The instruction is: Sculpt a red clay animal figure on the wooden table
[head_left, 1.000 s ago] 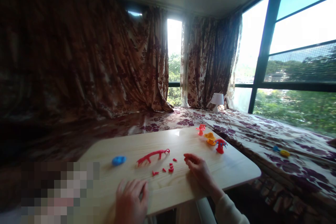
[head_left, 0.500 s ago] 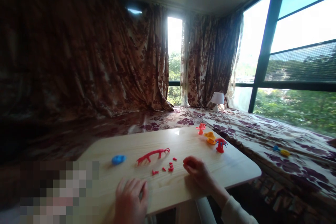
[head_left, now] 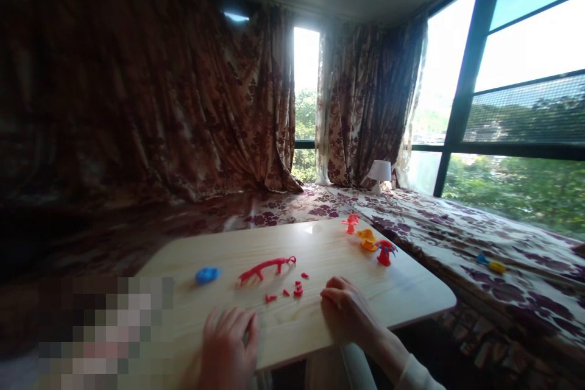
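My left hand [head_left: 230, 344] lies on the near edge of the table with its fingers stretched out and holds nothing. Just right of the small red pieces, my right hand [head_left: 345, 301] rests low over the tabletop, fingers curled and pressed together. Whatever they hold, if anything, is hidden. Several small pointed red pieces [head_left: 298, 291] are scattered between the hands. Beyond them is a long red figure [head_left: 262, 269] with short legs and a looped end, looking like modelling clay. A blue rounded lump [head_left: 208, 275] sits farther left.
On the pale wooden table [head_left: 183, 256], a pink-red figure [head_left: 351, 223], a yellow one [head_left: 367, 239] and a red one with blue strands [head_left: 385, 252] stand at the far right. A blue and yellow item [head_left: 496, 266] and a white lamp [head_left: 380, 174] are on the flowered cloth. Pixelation hides the lower left.
My right hand has turned slightly, its back now more upward and its fingers lower and closer together. The left hand and the clay things stay in place; the view shifts slightly.
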{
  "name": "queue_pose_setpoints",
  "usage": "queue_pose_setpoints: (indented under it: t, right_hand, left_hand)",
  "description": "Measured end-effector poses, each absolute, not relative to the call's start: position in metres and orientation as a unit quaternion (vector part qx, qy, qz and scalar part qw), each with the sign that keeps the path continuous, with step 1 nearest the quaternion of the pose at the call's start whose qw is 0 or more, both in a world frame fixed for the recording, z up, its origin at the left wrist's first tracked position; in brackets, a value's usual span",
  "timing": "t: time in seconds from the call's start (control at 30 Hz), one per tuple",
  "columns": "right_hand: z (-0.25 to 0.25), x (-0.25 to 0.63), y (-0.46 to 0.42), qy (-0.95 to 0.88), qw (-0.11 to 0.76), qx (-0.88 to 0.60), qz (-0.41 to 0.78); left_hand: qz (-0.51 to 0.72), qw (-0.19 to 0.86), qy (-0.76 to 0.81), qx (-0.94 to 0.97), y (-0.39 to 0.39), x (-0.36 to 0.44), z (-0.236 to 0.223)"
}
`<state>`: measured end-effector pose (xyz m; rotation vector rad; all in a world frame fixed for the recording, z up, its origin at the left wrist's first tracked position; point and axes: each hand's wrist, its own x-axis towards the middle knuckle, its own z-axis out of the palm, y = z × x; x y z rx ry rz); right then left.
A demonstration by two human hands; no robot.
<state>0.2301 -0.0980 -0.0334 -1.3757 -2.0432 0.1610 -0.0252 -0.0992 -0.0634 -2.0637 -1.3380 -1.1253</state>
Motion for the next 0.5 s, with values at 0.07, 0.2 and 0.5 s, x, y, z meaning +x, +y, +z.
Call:
queue_pose_setpoints:
  t: [0.07,0.2,0.5]
  right_hand:
    - [-0.032,0.232,-0.102,-0.786,0.32,-0.527,0.052]
    - [-0.031,0.24,-0.108,-0.787,0.306,-0.535,0.043]
    - [-0.026,0.235,-0.111,-0.783,0.263,-0.563,0.015]
  left_hand:
    - [-0.4,0.215,-0.483,-0.749,-0.098,-0.027,-0.065]
    - [-0.389,0.214,-0.48,-0.757,-0.096,-0.03,-0.069]
    - [-0.397,0.218,-0.474,-0.755,-0.096,-0.029,-0.069]
